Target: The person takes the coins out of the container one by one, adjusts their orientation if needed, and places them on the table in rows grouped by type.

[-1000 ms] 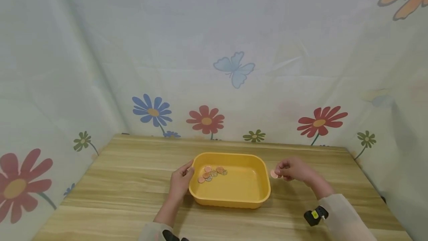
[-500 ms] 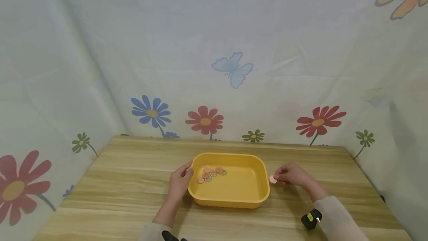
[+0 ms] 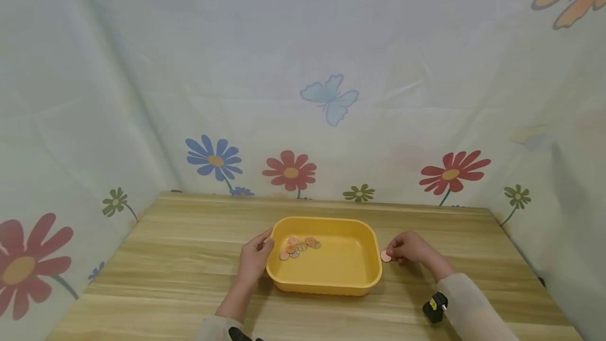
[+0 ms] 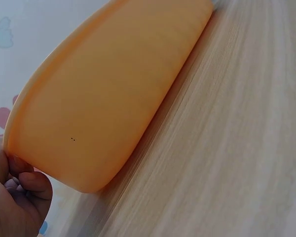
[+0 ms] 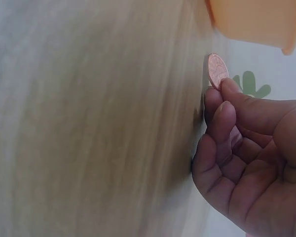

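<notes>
A yellow tray [image 3: 331, 286] stands on the wooden table, with several copper and silver coins [image 3: 291, 249] lying in its left part. My left hand [image 3: 252, 263] grips the tray's left rim; in the left wrist view that hand [image 4: 19, 197] has thumb and curled fingers at the tray's corner [image 4: 84, 113]. Just right of the tray, my right hand [image 3: 413, 249] pinches a copper coin [image 3: 385, 256] between thumb and fingers, low over the table. The right wrist view shows the coin [image 5: 217, 70] tilted on edge in the right hand [image 5: 251, 153], apart from the tray [image 5: 256, 19].
The wooden table [image 3: 189, 246] extends around the tray on all sides. Behind it and at both sides hangs a pale curtain [image 3: 388, 136] printed with flowers and a butterfly.
My right hand has moved down and slightly toward me with the pinched coin, beside the tray. The left hand and the tray have stayed in place.
</notes>
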